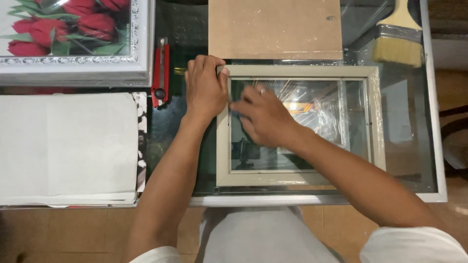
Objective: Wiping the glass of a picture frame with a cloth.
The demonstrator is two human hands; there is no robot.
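Frame is laid flat on the glass surface, near its front edge, so its pane can be reached from above. It is steadied at its upper left corner by the left hand, fingers curled down over the rail. The right hand is pressed on the pane, fingers loosely together; a dark bit under them cannot be made out. Board, brush and cutter are kept close behind.
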